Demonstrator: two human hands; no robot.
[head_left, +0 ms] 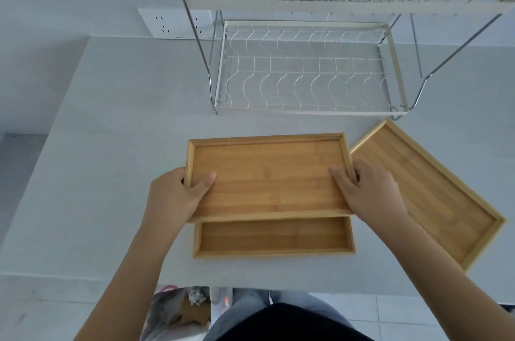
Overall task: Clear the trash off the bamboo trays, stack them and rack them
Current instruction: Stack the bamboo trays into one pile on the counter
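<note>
I hold a bamboo tray (267,173) level above the table, my left hand (175,195) gripping its left end and my right hand (370,195) its right end, thumbs inside the rim. Under its near edge a second bamboo tray (274,239) lies flat on the table, partly covered by the held one. A third bamboo tray (434,195) lies at an angle to the right. All three trays look bare. The white wire dish rack (306,73) stands behind them, its two tiers holding nothing.
The grey table (117,145) runs back to a wall with a socket plate (172,24). Below the table's near edge, on the floor, a plastic bag (178,313) holds crumpled trash. Dark and grey cloth hangs behind the rack's top tier.
</note>
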